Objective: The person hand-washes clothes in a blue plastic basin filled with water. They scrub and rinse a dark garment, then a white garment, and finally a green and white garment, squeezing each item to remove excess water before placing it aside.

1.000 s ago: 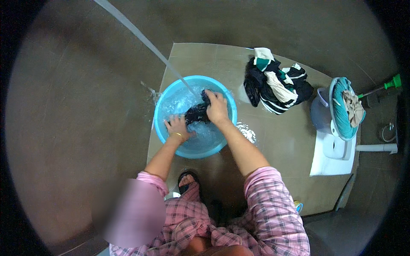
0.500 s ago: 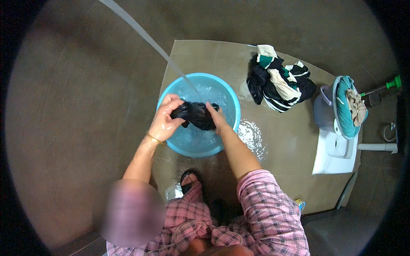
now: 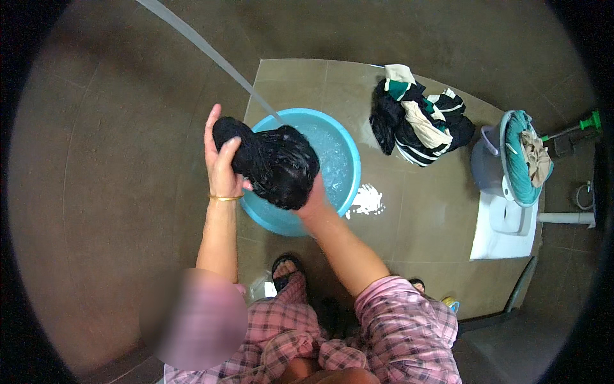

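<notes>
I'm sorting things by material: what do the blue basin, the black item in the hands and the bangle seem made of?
Blue basin: probably plastic, smooth with a soft sheen, judging by its even, solid colour. Black item: likely fabric, wet, since it bunches in soft folds and glistens; the fibre is unclear. Bangle: perhaps polished metal, from its golden shine.

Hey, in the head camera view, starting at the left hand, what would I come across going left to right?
Left hand, wet black cloth, blue basin's right rim, heap of clothes, bucket, green handle.
</notes>
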The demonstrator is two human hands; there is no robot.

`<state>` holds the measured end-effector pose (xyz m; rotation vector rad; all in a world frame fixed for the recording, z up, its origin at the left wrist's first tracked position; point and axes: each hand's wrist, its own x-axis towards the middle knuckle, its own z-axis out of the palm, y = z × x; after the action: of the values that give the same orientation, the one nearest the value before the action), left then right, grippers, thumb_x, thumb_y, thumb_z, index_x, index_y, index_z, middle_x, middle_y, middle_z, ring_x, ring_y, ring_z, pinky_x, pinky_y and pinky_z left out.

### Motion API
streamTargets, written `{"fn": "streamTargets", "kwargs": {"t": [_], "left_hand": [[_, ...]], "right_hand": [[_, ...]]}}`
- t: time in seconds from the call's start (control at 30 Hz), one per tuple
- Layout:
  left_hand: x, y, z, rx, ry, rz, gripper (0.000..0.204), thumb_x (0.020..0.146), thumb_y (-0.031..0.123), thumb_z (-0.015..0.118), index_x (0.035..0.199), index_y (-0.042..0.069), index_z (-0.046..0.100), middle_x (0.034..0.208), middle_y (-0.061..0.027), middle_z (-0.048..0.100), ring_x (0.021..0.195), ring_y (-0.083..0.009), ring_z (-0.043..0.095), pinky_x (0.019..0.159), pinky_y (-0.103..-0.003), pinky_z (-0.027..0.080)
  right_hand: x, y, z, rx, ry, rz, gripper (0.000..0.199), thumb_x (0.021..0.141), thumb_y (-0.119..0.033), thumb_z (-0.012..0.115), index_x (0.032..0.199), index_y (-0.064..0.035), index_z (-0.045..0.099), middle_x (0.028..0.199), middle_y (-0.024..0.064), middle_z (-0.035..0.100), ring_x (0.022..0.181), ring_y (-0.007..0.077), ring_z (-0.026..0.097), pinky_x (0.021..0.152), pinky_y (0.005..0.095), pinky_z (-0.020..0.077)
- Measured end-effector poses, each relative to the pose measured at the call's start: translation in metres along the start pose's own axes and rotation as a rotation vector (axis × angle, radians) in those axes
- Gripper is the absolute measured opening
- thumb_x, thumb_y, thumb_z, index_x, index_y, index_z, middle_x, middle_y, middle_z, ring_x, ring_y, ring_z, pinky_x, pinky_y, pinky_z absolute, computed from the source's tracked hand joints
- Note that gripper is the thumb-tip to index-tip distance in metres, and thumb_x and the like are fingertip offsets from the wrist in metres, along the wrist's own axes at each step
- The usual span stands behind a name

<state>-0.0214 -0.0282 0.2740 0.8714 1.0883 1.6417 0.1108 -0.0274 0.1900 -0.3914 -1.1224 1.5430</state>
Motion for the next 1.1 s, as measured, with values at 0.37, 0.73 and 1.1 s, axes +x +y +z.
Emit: {"fn": "streamTargets", "kwargs": {"t": [0.37,0.73,1.1], "left_hand": [[-0.041,-0.020,0.036,1.188,-0.230,0.800,0.107,0.046,0.064,0.079,0.137,0.022,0.041,0.145,-0.0343,0.013,0.133,-0.0501,0.019,0.105,-0.053,0.025],[-0.044,-0.021,0.041,1.002,-0.059,0.877,0.029,0.060,0.014,0.073,0.082,0.007,0.056,0.095,-0.0147,0.054,0.092,-0.0316,0.051,0.081,-0.042,0.043],[-0.011,-0.057,-0.034,0.644,-0.173,0.076,0.021,0.075,0.015,0.069,0.088,0.002,0.060,0.107,-0.0115,0.055,0.103,-0.0246,0.052,0.095,-0.034,0.037]], "right_hand": [[0.037,-0.045,-0.001,0.826,0.224,0.650,0.054,0.090,-0.051,0.047,0.114,-0.0037,0.058,0.106,0.0104,0.063,0.093,0.0220,0.063,0.085,0.0350,0.0510],[0.030,-0.025,0.021,0.788,0.327,0.579,0.019,0.082,-0.026,0.060,0.075,-0.0117,0.050,0.070,0.0000,0.052,0.065,0.0126,0.053,0.062,0.0280,0.0446],[0.036,0.024,-0.037,-0.577,0.129,0.711,0.060,0.083,-0.056,0.054,0.092,0.0022,0.064,0.092,0.0179,0.066,0.092,0.0276,0.062,0.081,0.0354,0.0458]]}}
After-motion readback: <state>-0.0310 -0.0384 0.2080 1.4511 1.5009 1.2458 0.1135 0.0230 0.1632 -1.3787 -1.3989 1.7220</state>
